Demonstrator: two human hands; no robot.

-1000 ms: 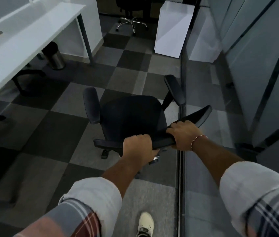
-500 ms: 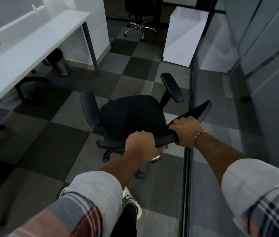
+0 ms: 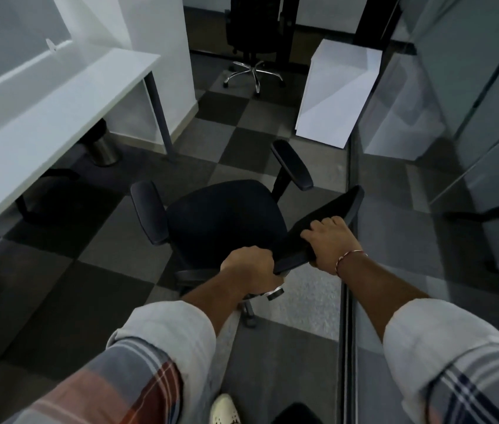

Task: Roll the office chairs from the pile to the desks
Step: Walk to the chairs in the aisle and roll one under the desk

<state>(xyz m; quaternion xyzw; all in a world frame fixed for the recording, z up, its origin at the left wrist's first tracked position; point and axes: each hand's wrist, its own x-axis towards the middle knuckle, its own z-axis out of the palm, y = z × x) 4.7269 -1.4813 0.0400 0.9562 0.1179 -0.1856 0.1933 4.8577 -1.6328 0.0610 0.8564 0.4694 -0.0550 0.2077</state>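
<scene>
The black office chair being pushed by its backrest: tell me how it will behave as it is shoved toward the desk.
The black office chair likely rolls easily: a caster shows under it. Both the left hand and right hand grip the backrest up high, so a hard shove could tilt it. It will probably swivel off course on the carpet tiles.

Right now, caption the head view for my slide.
Both hands, left hand and right hand, grip an office chair's backrest beside a white desk.

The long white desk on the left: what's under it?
Under the long white desk stands a round metal waste bin, and a black chair armrest pokes out from below. The desktop covers the rest of that chair and the bin's top.
</scene>
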